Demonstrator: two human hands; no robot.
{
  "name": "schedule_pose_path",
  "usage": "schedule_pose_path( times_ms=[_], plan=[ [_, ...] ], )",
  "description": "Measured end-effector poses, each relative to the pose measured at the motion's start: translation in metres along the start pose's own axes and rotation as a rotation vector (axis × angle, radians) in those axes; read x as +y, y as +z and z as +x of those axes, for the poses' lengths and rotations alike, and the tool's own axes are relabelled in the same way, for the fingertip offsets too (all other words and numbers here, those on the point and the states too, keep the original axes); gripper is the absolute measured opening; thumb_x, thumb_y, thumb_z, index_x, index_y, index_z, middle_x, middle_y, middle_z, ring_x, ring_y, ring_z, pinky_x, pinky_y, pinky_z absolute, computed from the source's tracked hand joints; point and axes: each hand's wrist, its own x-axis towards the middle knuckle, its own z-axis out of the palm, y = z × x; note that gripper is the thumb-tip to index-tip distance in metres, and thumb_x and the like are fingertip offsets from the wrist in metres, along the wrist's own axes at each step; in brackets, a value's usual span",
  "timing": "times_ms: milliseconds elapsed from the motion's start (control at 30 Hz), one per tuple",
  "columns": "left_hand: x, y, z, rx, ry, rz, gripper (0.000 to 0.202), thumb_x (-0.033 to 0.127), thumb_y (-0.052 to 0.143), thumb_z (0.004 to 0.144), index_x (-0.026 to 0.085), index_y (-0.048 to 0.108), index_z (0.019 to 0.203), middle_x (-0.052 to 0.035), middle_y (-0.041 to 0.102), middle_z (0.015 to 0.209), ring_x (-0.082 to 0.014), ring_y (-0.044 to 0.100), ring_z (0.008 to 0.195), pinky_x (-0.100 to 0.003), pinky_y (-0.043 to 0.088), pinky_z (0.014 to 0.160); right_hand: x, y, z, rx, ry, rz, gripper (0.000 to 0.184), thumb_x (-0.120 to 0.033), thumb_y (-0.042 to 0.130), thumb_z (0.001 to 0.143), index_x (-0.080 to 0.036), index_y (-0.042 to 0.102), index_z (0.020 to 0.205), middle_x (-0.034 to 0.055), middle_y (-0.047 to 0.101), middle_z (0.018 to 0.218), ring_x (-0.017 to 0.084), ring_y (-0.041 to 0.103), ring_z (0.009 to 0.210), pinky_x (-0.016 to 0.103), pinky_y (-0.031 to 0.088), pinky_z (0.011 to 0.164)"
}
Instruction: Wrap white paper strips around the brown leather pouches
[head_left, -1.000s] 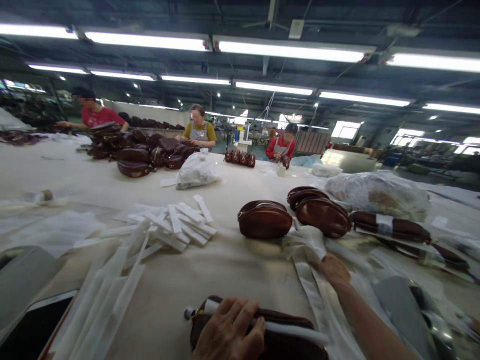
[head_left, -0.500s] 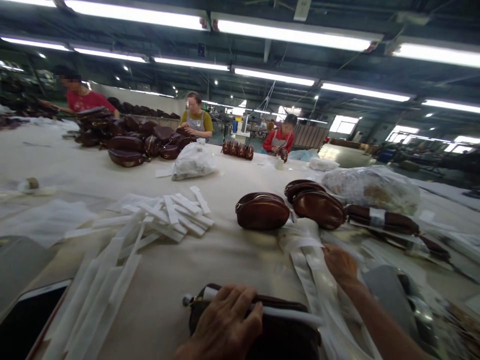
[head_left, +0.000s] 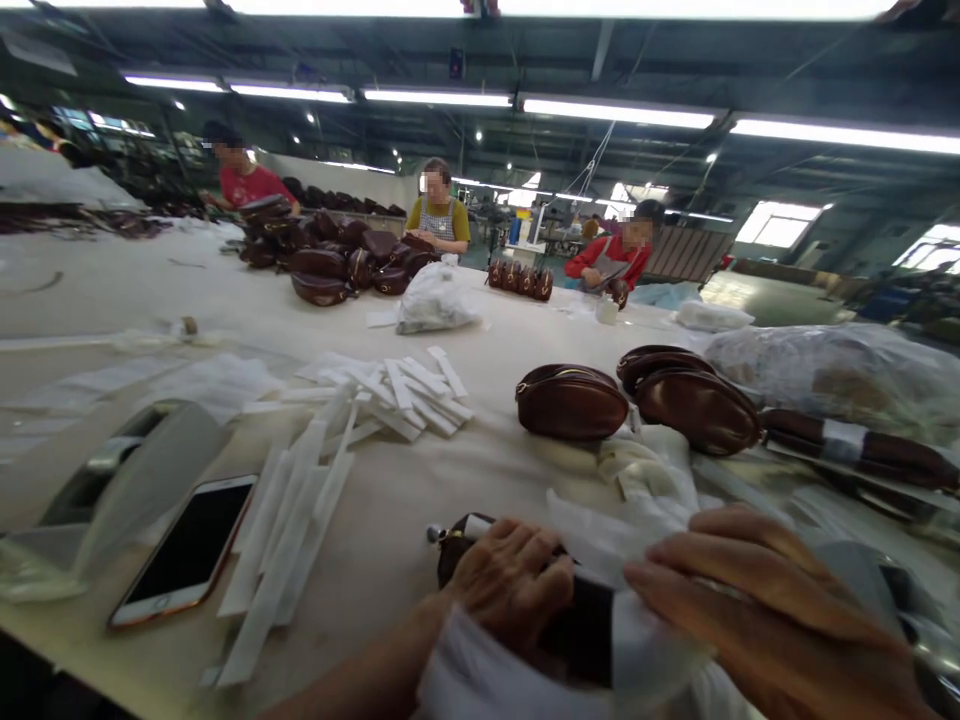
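At the front of the table lies a dark brown zippered bag (head_left: 581,620) with a gold ring and a metal ball-shaped end at its left side. My left hand (head_left: 517,580) is closed over its top, where a white strip runs along the zipper. To the right, my right hand (head_left: 772,590) pinches a thin, translucent white strip (head_left: 649,640) against the bag's right part. More of this white material covers the near side, partly hiding the bag. Behind my hands lies a bunch of soft whitish strips (head_left: 652,465). Brown leather bags (head_left: 571,402) stand just past it.
Left are cut white strips (head_left: 300,530), a phone (head_left: 187,545) and a grey tape dispenser (head_left: 150,480). A clear plastic bag (head_left: 847,375) lies at right. Farther off are a knotted plastic bag (head_left: 439,297), piled brown bags (head_left: 322,262) and several people working.
My right hand has come from the bunch of strips back to the bag, bringing white material over it. My left hand stays on the bag. The view has turned left.
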Motion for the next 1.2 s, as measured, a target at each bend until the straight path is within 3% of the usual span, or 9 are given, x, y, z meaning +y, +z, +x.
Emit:
schedule_pose_path(
  times_ms=[133,267,400,533,733,933,1000,1100,1200],
  plan=[
    [-0.001,-0.003,0.000,-0.026,-0.006,-0.022,0.016,0.015,0.033,0.091,0.015,0.048,0.095,-0.0078,0.060,0.094,-0.0189,0.057,0.084,-0.034,0.046,0.078,0.029,0.026,-0.006,-0.048,-0.079,-0.084,0.031,-0.011,0.059,0.084,-0.027,0.065,0.110,0.0017,0.071,0.092,0.014,0.067,0.076,0.024,0.054,0.070],
    [-0.001,0.001,-0.004,0.080,-0.073,-0.086,0.023,0.016,0.032,0.092,0.010,0.047,0.108,-0.0095,0.063,0.090,-0.0199,0.059,0.082,-0.034,0.048,0.076,0.046,0.047,-0.011,-0.130,0.048,0.120,0.022,-0.019,0.049,0.092,-0.022,0.067,0.104,0.0050,0.072,0.095,0.013,0.070,0.080,0.019,0.056,0.068],
    [-0.001,0.005,-0.008,0.189,-0.054,-0.072,0.048,0.015,0.033,0.090,-0.001,0.025,0.135,-0.0157,0.064,0.100,-0.0227,0.062,0.088,-0.036,0.049,0.078,0.044,0.051,-0.012,-0.071,0.126,0.184,0.023,-0.017,0.048,0.091,-0.021,0.069,0.099,0.0060,0.073,0.095,0.013,0.070,0.083,0.020,0.057,0.073],
    [-0.002,0.005,-0.008,0.178,-0.031,-0.042,0.063,0.016,0.035,0.089,-0.004,0.006,0.141,-0.0156,0.065,0.097,-0.0234,0.062,0.084,-0.038,0.050,0.075,0.044,0.053,-0.015,0.001,0.097,0.126,0.023,-0.016,0.051,0.090,-0.022,0.070,0.100,0.0084,0.070,0.106,0.016,0.068,0.094,0.025,0.057,0.080],
    [-0.001,-0.002,-0.003,0.096,0.021,0.004,0.048,0.019,0.031,0.093,0.001,0.025,0.137,-0.0145,0.063,0.099,-0.0225,0.060,0.088,-0.038,0.049,0.076,0.054,0.069,-0.020,-0.056,-0.009,0.078,0.022,-0.018,0.049,0.090,-0.025,0.070,0.094,0.0067,0.071,0.102,0.016,0.066,0.097,0.030,0.056,0.080],
    [0.002,-0.007,-0.002,0.012,0.023,0.046,0.031,0.015,0.034,0.092,0.010,0.048,0.120,-0.0118,0.062,0.102,-0.0217,0.058,0.087,-0.036,0.047,0.078,0.062,0.079,-0.016,-0.264,0.009,0.329,0.018,-0.019,0.051,0.090,-0.021,0.070,0.089,0.0069,0.070,0.092,0.013,0.065,0.087,0.023,0.053,0.074],
    [0.003,-0.010,-0.002,-0.006,-0.002,0.076,0.030,0.015,0.037,0.091,0.013,0.050,0.118,-0.0126,0.060,0.107,-0.0219,0.057,0.091,-0.035,0.046,0.081,0.064,0.084,-0.018,-0.336,0.057,0.427,0.019,-0.020,0.052,0.090,-0.020,0.070,0.090,0.0067,0.070,0.090,0.012,0.065,0.085,0.022,0.052,0.074],
    [0.003,-0.013,-0.001,-0.007,-0.041,0.103,0.029,0.017,0.040,0.090,0.016,0.051,0.118,-0.0151,0.053,0.123,-0.0226,0.056,0.100,-0.035,0.045,0.084,0.069,0.093,-0.026,-0.434,0.258,0.574,0.017,-0.023,0.055,0.087,-0.020,0.071,0.092,0.0059,0.070,0.088,0.013,0.065,0.083,0.024,0.051,0.075],
    [0.001,-0.011,0.000,-0.046,-0.017,0.006,0.027,0.022,0.040,0.092,0.016,0.050,0.117,-0.0110,0.055,0.125,-0.0201,0.057,0.095,-0.033,0.044,0.080,0.074,0.102,-0.035,-0.468,0.427,0.662,0.017,-0.025,0.058,0.083,-0.018,0.071,0.093,0.0059,0.070,0.084,0.015,0.066,0.080,0.027,0.051,0.074]
  ],
)
